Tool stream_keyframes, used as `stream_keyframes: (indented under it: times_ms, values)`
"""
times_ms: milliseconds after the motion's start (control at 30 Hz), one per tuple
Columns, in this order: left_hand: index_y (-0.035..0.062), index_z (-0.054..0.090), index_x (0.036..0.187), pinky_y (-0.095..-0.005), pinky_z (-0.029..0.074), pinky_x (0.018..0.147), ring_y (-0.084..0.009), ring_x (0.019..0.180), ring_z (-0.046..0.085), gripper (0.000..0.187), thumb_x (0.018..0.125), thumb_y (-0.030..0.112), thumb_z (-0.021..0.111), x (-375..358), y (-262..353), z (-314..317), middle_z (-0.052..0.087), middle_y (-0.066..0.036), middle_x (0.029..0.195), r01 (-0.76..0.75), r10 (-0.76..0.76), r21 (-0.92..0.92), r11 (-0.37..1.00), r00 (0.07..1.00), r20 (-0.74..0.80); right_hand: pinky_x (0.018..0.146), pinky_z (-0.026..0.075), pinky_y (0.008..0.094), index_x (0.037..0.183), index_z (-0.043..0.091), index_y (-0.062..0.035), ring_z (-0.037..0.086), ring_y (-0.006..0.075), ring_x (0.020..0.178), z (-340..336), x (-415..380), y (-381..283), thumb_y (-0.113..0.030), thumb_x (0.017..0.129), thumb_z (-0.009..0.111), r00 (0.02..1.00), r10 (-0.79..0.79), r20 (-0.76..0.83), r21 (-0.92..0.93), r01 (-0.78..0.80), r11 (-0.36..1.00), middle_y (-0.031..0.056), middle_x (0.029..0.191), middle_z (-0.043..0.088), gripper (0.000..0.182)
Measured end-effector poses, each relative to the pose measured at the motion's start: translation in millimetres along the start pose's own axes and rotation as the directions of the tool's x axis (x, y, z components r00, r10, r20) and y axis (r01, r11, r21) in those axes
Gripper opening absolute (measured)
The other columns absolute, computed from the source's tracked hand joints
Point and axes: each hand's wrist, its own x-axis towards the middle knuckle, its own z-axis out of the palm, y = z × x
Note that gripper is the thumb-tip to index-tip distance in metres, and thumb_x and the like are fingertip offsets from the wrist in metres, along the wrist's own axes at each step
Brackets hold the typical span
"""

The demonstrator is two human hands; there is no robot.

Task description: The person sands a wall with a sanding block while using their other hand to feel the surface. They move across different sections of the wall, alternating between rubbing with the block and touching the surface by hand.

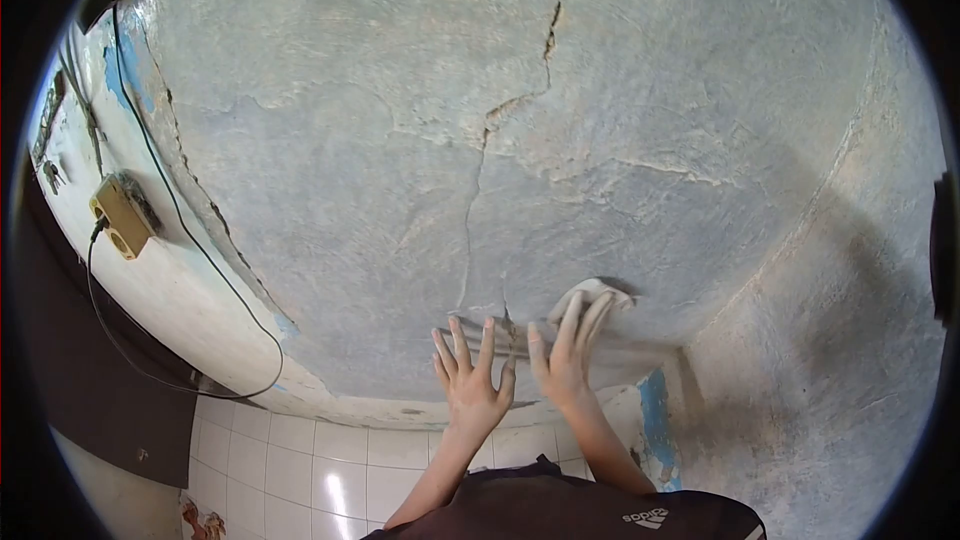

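My left hand (472, 380) lies against the lower part of the grey plastered wall (370, 230), fingers spread and nothing in them. Just to its right, my right hand (566, 358) presses a whitish, folded, cloth-like piece (596, 288) to the wall under its fingers. Whether that piece is cloth or abrasive paper cannot be made out. Fine pale dust seems to coat the fingers of both hands. A long crack (478, 190) runs down the plaster from the top and ends close above my left hand.
On the left wall hangs a yellowish power socket block (124, 216) with a plug in it and a looping black cable (190, 210). White tiles (290, 440) lie below. At right, another plastered wall (830, 370) meets this one at a corner; blue paint (655, 420) shows near it.
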Motion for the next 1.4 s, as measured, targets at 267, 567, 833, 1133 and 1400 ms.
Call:
stream_keyframes:
  times_ms: [267, 567, 833, 1133, 1400]
  values:
    - [0.0133, 0.036, 0.149, -0.0673, 0.018, 0.108, -0.0622, 0.138, -0.001, 0.073, 0.085, 0.024, 0.067, -8, 1, 15, 0.004, -0.034, 0.155, -0.044, 0.046, -0.095, 0.994, 0.999, 0.016, 0.112, 0.008, 0.0639, 0.147, 0.027, 0.0064, 0.005, 0.0572, 0.141, -52, 89, -10, -0.032, 0.095, 0.053, 0.983, -0.098, -0.156, -0.081, 0.086, 0.993, 0.0416, 0.151, 0.006, 0.07]
    - [0.0203, 0.042, 0.147, -0.067, 0.02, 0.107, -0.0625, 0.138, -0.001, 0.068, 0.084, 0.025, 0.068, -12, -2, 18, 0.005, -0.035, 0.155, -0.027, 0.031, -0.069, 0.997, 0.997, 0.071, 0.112, 0.008, 0.0647, 0.145, 0.03, 0.0077, 0.006, 0.0579, 0.141, 20, -30, 19, -0.032, 0.097, 0.049, 0.996, 0.013, 0.084, -0.048, -0.009, 0.999, 0.0421, 0.15, 0.007, 0.066]
    - [0.0212, 0.04, 0.148, -0.0655, 0.02, 0.108, -0.0618, 0.139, 0.0, 0.069, 0.085, 0.025, 0.067, -16, 5, 30, 0.006, -0.034, 0.155, -0.003, 0.005, -0.084, 0.996, 1.0, 0.031, 0.111, 0.006, 0.065, 0.143, 0.03, 0.012, 0.006, 0.0573, 0.141, -53, 74, 25, -0.03, 0.097, 0.047, 0.982, -0.152, -0.113, -0.104, 0.14, 0.985, 0.0434, 0.149, 0.01, 0.065]
    - [0.0205, 0.035, 0.151, -0.0656, 0.024, 0.106, -0.0633, 0.137, 0.004, 0.07, 0.086, 0.018, 0.061, -23, 5, 59, 0.011, -0.035, 0.154, 0.028, -0.029, -0.028, 0.999, 0.999, -0.043, 0.111, 0.009, 0.0653, 0.147, 0.027, 0.0075, 0.009, 0.058, 0.14, -8, -58, 53, -0.034, 0.097, 0.047, 0.93, 0.019, 0.367, -0.033, -0.007, 0.999, 0.0418, 0.15, 0.01, 0.068]
    - [0.0172, 0.035, 0.15, -0.0643, 0.021, 0.109, -0.0627, 0.137, 0.005, 0.068, 0.086, 0.009, 0.056, -24, 5, 52, 0.011, -0.034, 0.154, 0.014, -0.014, -0.018, 1.0, 0.999, -0.039, 0.111, 0.011, 0.066, 0.146, 0.036, 0.0027, 0.013, 0.0571, 0.14, -62, 58, 16, -0.034, 0.096, 0.049, 0.987, -0.16, 0.032, 0.046, 0.158, 0.986, 0.0419, 0.149, 0.014, 0.063]
